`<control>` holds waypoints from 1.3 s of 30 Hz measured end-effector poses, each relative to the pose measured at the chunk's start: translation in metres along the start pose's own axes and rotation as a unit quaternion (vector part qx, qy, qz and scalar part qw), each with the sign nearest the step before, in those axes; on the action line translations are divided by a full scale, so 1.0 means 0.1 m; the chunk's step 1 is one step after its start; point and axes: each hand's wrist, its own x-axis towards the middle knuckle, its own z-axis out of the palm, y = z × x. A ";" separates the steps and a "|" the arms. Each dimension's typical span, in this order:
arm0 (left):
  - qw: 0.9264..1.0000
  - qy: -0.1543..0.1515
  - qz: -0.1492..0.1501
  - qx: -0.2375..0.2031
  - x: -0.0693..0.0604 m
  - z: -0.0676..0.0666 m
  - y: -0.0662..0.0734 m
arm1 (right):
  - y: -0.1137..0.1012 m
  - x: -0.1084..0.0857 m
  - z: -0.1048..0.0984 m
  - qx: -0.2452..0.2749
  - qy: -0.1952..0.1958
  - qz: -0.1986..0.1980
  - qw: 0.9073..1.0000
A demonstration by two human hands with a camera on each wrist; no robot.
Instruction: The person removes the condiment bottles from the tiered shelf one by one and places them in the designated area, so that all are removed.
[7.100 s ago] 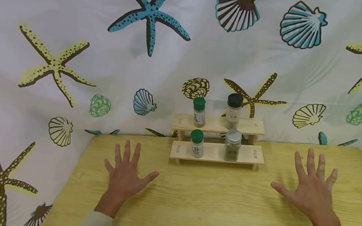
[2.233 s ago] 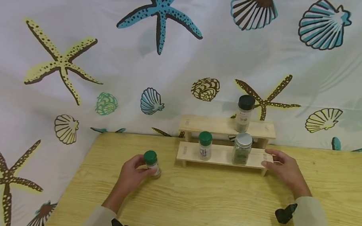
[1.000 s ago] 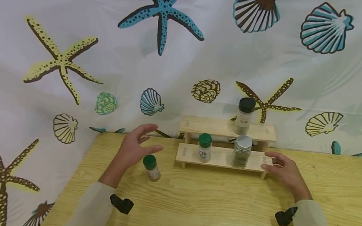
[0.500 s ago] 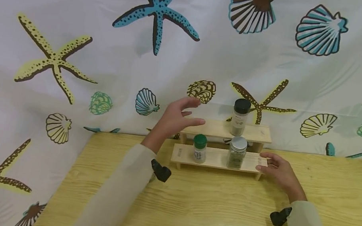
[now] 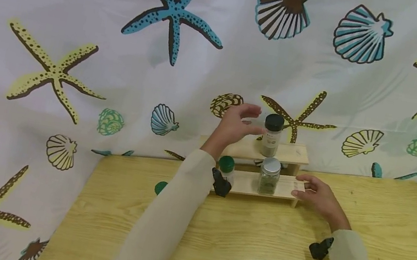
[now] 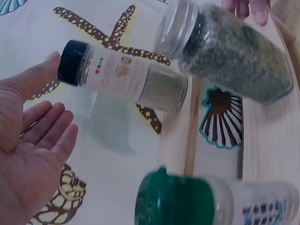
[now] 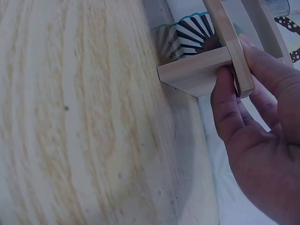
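Note:
My left hand point(image 5: 236, 123), fingers parted and nothing held, is beside the black-capped spice jar point(image 5: 271, 136) on the upper step of a wooden spice rack point(image 5: 286, 188). In the left wrist view its thumb point(image 6: 40, 75) lies close to the black cap; contact is unclear. My right hand point(image 5: 319, 198) pinches the right end of the rack's lower step, as the right wrist view confirms. That step carries a silver-lidded jar of green herbs point(image 5: 269, 178) and a green-capped jar point(image 5: 226, 165), partly covered by the left wrist.
Another green-capped jar point(image 5: 159, 187) stands on the wooden table point(image 5: 239, 238), mostly hidden behind the left sleeve. A curtain point(image 5: 138, 76) printed with starfish and shells hangs right behind the rack.
My left hand took a green-capped jar off the upper step, released it on the table at left, then moved up-right to the black-capped jar. My right hand took hold of the rack.

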 end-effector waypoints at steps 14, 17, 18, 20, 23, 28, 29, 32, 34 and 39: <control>0.998 0.032 -0.049 -0.029 0.02 0.34 -0.04 | -0.04 0.03 0.04 0.012 0.001 0.002 1.000; 0.997 0.037 -0.055 -0.034 0.03 0.36 -0.11 | -0.04 0.04 0.05 0.016 0.003 0.003 1.000; 0.997 0.038 -0.056 -0.035 0.03 0.37 -0.13 | -0.04 0.05 0.05 0.015 0.003 0.003 1.000; 0.997 0.042 -0.056 -0.036 0.03 0.37 -0.15 | -0.04 0.05 0.06 0.016 0.004 0.003 1.000; 0.997 0.043 -0.058 -0.033 0.03 0.38 -0.15 | -0.05 0.03 0.06 0.016 0.004 0.008 1.000; 0.997 0.044 -0.063 -0.032 0.04 0.39 -0.13 | -0.06 0.00 0.06 0.018 0.002 0.010 1.000; 0.996 0.044 -0.062 -0.035 0.04 0.39 -0.13 | -0.06 0.00 0.05 0.016 0.002 0.011 1.000; 0.997 0.043 -0.049 -0.046 0.03 0.38 -0.09 | -0.06 -0.01 0.03 0.008 0.005 0.013 1.000; 0.997 0.044 -0.034 -0.055 0.03 0.37 -0.05 | -0.06 -0.01 0.02 0.003 0.006 0.015 1.000; 0.998 0.034 -0.003 -0.060 0.02 0.32 0.07 | -0.02 0.00 -0.01 0.005 0.005 0.014 1.000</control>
